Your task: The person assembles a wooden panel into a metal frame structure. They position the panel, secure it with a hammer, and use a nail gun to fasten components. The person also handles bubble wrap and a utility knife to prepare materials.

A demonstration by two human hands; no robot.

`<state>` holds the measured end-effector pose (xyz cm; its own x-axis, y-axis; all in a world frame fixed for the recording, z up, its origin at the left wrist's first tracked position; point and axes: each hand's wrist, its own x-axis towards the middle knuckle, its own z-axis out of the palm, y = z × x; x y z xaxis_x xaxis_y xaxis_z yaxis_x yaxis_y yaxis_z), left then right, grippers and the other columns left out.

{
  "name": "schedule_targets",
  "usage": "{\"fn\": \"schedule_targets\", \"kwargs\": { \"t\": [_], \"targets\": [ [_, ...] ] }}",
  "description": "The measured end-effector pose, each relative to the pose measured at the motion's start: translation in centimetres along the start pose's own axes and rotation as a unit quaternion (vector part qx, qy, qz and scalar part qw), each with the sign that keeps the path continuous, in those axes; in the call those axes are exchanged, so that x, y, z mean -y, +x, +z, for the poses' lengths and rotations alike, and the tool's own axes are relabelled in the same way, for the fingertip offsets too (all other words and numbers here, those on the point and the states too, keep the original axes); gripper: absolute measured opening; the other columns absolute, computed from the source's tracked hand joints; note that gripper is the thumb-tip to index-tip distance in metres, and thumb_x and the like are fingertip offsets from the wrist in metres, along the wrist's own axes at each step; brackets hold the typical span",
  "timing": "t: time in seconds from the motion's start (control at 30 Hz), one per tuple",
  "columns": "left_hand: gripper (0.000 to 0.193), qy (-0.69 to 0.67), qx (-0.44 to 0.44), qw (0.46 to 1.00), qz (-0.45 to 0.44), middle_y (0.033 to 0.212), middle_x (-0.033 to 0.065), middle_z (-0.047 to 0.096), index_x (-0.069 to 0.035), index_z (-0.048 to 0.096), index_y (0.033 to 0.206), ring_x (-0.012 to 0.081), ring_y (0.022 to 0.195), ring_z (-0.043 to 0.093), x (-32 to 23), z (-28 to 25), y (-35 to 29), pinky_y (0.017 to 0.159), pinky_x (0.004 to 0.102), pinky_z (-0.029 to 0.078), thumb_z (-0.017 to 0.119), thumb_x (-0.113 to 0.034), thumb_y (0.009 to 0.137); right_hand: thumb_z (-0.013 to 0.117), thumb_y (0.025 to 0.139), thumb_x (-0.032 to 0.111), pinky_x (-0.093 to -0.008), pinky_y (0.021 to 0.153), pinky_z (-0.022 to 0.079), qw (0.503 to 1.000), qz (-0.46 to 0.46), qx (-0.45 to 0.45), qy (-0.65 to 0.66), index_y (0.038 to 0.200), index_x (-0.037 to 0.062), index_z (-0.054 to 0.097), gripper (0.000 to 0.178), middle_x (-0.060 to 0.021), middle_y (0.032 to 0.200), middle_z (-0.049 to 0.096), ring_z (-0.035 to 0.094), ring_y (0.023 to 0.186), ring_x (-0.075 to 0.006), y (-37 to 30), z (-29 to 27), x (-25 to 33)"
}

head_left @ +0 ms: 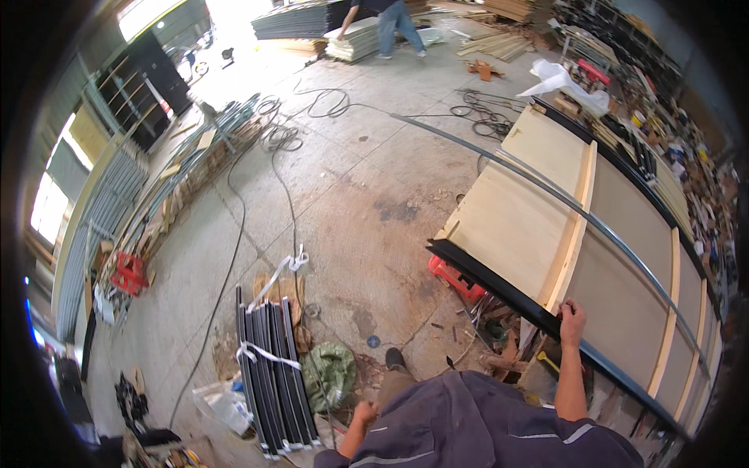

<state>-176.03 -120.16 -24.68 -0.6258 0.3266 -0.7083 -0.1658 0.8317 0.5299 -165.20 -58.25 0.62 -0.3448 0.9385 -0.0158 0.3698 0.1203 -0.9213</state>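
A large flat panel of pale board lies to my right, with black edge rails and pale wooden crosspieces. My right hand is at its near black rail, by the end of one crosspiece. Its fingers are curled together, and anything small between them cannot be made out. A long grey metal tube lies across the panel and sticks out past its far left end. My left hand hangs low in front of my body with curled fingers; what it may hold is hidden.
Black strips bundled with white ties lie on the floor at left, beside a green sack. A red tool case sits under the panel. Cables cross the floor. Another person bends over a stack of sheets.
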Motion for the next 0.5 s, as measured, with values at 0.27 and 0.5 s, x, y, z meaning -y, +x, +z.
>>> {"fn": "schedule_targets", "kwargs": {
  "t": [0.27, 0.5],
  "targets": [
    [0.043, 0.14, 0.038, 0.987, 0.073, 0.083, 0.0214, 0.074, 0.003, 0.075, 0.096, 0.032, 0.078, 0.073, 7.3, -11.2, 10.9, 0.077, 0.0417, 0.056, 0.065, -0.038, 0.085, 0.06, 0.09, 0.015, -0.0362, 0.066, 0.048, 0.986, 0.003, -0.1, -0.136, 0.094, -0.0049, 0.067, 0.021, -0.0091, 0.076, 0.066, 0.062, 0.071, -0.0179, -0.2, 2.6, -0.1],
    [0.035, -0.191, -0.059, 0.98, 0.004, 0.085, 0.0159, 0.074, 0.008, 0.067, 0.106, 0.0226, 0.064, 0.071, -11.8, -20.6, 16.4, 0.058, 0.0344, 0.056, 0.063, -0.024, 0.092, 0.058, 0.092, 0.019, -0.0394, 0.067, 0.048, 0.969, -0.006, -0.136, -0.206, 0.1, -0.0015, 0.07, 0.024, -0.0107, 0.075, 0.064, 0.06, 0.068, -0.0252, -0.1, 2.7, 0.0]
  ]
}}
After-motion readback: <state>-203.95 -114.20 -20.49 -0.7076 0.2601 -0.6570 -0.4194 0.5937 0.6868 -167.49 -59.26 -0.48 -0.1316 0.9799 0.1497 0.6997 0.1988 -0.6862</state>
